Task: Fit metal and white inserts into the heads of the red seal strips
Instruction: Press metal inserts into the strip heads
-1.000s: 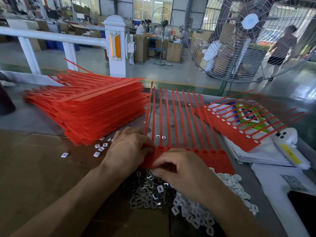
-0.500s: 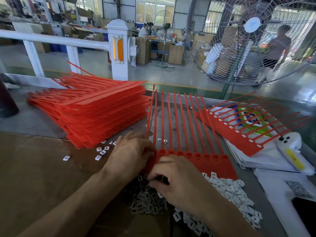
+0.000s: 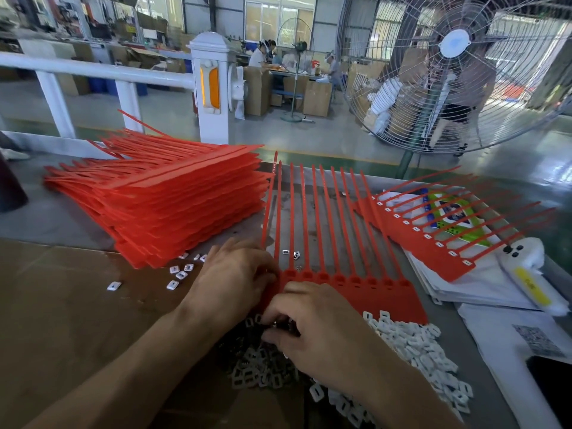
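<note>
Head view: left hand (image 3: 235, 274) pins the strip comb's (image 3: 356, 283) left end, right hand (image 3: 312, 323) fingers curled in metal clips (image 3: 257, 370), grip hidden; next, seat a clip in the leftmost head.

Bright, even daylight fills the workshop, coming from tall windows (image 3: 266, 20) at the back, which are washed out to near white. The polished floor (image 3: 309, 137) shows soft glare, and shadows on the table are faint. Wide-angle distortion bends the white railing (image 3: 93, 69) and the standing fan (image 3: 458, 69) towards the edges, and the distant background is slightly soft.
</note>
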Demonstrator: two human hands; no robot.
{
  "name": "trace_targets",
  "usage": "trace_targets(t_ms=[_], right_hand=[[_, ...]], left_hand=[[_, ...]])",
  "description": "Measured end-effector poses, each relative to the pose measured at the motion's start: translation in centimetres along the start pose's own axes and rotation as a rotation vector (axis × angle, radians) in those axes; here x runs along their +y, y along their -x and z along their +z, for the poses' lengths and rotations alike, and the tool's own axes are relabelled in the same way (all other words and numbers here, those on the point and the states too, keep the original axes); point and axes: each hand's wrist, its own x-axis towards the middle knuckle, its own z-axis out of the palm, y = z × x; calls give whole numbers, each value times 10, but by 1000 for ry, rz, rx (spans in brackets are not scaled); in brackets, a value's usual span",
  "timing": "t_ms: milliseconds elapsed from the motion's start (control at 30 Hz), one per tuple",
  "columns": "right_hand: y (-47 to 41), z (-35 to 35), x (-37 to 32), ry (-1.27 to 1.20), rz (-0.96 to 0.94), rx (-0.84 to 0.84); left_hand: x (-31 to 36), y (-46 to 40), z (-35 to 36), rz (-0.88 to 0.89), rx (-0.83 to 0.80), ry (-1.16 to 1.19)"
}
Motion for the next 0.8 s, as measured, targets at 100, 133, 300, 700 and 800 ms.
trace_targets(t_ms=[100,133,300,700,800], right_hand=[[1,0,-1,1,-6,5],[2,0,-2,-1,-7,6],[0,-2,-7,1,-21,11],[3,-2,-6,-176,100,170],[3,-4,-4,-302,167,203]], left_hand=[[0,0,0,-1,-10,-9],[0,1,0,1,-11,-9],[1,1,-1,12,-11,-11],[6,1,-6,20,-25,-34],[7,1,-7,24,-26,-39]])
